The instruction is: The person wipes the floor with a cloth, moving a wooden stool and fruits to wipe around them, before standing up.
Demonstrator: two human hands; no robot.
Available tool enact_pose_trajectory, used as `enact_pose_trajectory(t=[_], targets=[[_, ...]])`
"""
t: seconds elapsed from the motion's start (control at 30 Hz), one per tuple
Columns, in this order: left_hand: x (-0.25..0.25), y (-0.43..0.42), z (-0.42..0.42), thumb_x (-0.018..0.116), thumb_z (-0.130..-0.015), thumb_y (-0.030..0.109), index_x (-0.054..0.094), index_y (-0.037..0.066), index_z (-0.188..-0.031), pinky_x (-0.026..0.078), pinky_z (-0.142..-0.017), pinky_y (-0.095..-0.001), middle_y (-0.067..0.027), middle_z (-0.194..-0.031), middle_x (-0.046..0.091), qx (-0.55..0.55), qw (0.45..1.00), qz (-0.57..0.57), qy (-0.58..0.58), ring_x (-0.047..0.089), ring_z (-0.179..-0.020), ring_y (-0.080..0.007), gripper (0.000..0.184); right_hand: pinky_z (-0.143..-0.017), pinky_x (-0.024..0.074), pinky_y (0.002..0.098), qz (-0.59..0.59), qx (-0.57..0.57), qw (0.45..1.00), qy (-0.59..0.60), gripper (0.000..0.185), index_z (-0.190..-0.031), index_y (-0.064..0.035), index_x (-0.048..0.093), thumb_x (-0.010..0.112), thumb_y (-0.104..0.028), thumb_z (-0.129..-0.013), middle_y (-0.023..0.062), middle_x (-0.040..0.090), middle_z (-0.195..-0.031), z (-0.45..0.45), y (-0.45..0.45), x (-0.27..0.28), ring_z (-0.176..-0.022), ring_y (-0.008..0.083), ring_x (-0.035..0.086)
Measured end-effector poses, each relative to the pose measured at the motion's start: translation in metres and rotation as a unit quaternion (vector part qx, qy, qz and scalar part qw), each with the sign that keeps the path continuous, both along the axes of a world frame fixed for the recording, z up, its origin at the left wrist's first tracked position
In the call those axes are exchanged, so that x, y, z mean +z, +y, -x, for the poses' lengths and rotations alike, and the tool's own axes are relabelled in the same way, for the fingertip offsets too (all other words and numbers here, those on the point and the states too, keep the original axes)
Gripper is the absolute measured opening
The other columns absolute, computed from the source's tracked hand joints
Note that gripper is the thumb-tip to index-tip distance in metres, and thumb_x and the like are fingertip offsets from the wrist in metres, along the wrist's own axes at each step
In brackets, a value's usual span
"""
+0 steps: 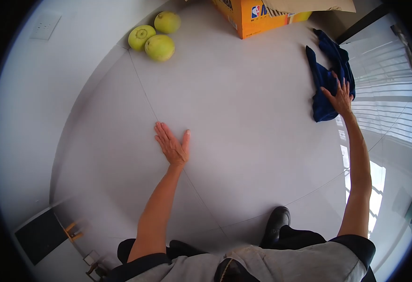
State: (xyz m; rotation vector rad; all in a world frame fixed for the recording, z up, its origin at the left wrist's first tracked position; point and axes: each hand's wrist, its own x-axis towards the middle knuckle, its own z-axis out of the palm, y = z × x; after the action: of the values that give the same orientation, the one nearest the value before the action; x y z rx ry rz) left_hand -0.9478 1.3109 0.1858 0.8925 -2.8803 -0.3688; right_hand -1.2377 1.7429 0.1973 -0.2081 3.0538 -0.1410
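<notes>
My left hand is stretched out over the pale tiled floor, fingers extended and the thumb apart, holding nothing. Whether its palm touches the tile I cannot tell. Farther out on the right, my right hand lies with spread fingers on a crumpled dark blue cloth. The cloth rests on the floor in loose folds, part of it covered by that hand.
Three large yellow-green round fruits sit together by the wall at the upper left. An orange cardboard box with open flaps stands at the back. A black shoe is near my body. Window light reflects on the right.
</notes>
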Motion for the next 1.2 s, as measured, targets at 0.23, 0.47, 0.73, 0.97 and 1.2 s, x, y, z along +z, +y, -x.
enact_pose_trajectory(t=[0.23, 0.47, 0.73, 0.97, 1.2], targets=[[-0.005, -0.001, -0.002, 0.048, -0.08, 0.046, 0.012, -0.007, -0.13, 0.007, -0.104, -0.0463, -0.0222, -0.138, 0.01, -0.007, 1.0, 0.008, 0.016, 0.007, -0.129, -0.0345, 0.082, -0.095, 0.0142, 0.0601, 0.03, 0.272, 0.961, -0.036, 0.065, -0.13, -0.0269, 0.029, 0.052, -0.052, -0.074, 0.0177, 0.024, -0.135, -0.093, -0.143, 0.024, -0.126, 0.0394, 0.014], [-0.001, 0.002, -0.001, 0.044, -0.082, 0.046, 0.015, -0.005, -0.131, 0.009, -0.104, -0.0455, -0.0186, -0.138, 0.013, -0.005, 1.0, 0.018, 0.013, 0.009, -0.129, -0.0314, 0.076, -0.101, 0.0178, 0.0473, 0.034, 0.285, 0.958, -0.025, 0.05, -0.124, -0.0269, 0.039, 0.049, -0.047, -0.079, 0.0043, 0.03, -0.134, -0.077, -0.058, 0.026, -0.125, 0.0234, 0.025], [0.0, 0.005, -0.001, 0.044, -0.083, 0.044, 0.015, -0.005, -0.13, 0.01, -0.104, -0.0452, -0.0185, -0.138, 0.014, -0.004, 1.0, 0.009, 0.012, 0.012, -0.129, -0.0309, 0.074, -0.095, 0.0127, 0.061, 0.013, -0.152, 0.988, 0.032, 0.082, -0.131, -0.0274, 0.025, 0.041, -0.073, -0.066, 0.0138, 0.018, -0.139, 0.021, 0.094, 0.005, -0.128, 0.0321, 0.014], [-0.001, 0.004, 0.0, 0.045, -0.082, 0.044, 0.017, -0.006, -0.13, 0.011, -0.104, -0.0452, -0.018, -0.137, 0.016, -0.005, 0.999, 0.025, 0.028, 0.012, -0.128, -0.0315, 0.074, -0.096, 0.0177, 0.0576, 0.057, 0.092, 0.994, 0.009, 0.065, -0.126, -0.0275, 0.034, 0.059, -0.049, -0.07, 0.0162, 0.027, -0.134, -0.147, 0.013, 0.03, -0.126, 0.0359, 0.019], [-0.003, 0.004, 0.001, 0.043, -0.083, 0.047, 0.018, -0.005, -0.13, 0.01, -0.104, -0.0439, -0.016, -0.138, 0.016, 0.008, 0.999, 0.025, 0.024, 0.012, -0.129, -0.0297, 0.075, -0.09, 0.0385, 0.0315, 0.416, 0.062, 0.904, -0.072, 0.048, -0.111, -0.015, 0.05, 0.062, 0.001, -0.067, 0.0108, 0.051, -0.11, -0.16, 0.046, 0.083, -0.107, 0.0249, 0.048]])
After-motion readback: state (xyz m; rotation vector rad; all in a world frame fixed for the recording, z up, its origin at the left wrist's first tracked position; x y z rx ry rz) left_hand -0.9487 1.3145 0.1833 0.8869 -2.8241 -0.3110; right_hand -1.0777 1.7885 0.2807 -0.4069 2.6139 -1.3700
